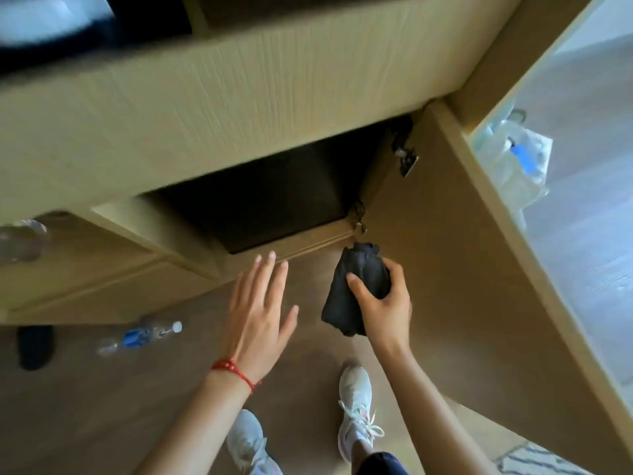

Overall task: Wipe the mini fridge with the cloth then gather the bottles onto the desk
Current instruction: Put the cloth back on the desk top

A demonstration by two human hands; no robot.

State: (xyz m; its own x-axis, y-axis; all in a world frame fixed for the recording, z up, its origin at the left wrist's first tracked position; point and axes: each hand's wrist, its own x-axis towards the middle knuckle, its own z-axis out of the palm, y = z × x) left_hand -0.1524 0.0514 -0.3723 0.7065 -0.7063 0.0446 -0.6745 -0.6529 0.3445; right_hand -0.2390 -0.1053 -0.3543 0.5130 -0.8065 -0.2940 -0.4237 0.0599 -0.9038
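My right hand (383, 303) grips a bunched dark cloth (356, 286) just in front of the open cabinet. Inside the cabinet sits the dark mini fridge (274, 197), seen from above. My left hand (257, 313) hovers flat with fingers spread, holding nothing, left of the cloth and below the cabinet's lower edge. A clear plastic bottle with a blue label (140, 335) lies on its side on the wooden floor to the left. Another clear bottle (20, 241) appears blurred at the far left edge. The wooden desk top (239, 84) spans above the fridge.
The cabinet door (462, 269) stands swung open on the right, hinges showing. Behind it lies a clear plastic bag with bottles (517, 159). A dark object (36, 347) rests on the floor at far left. My two white sneakers (356, 406) stand below.
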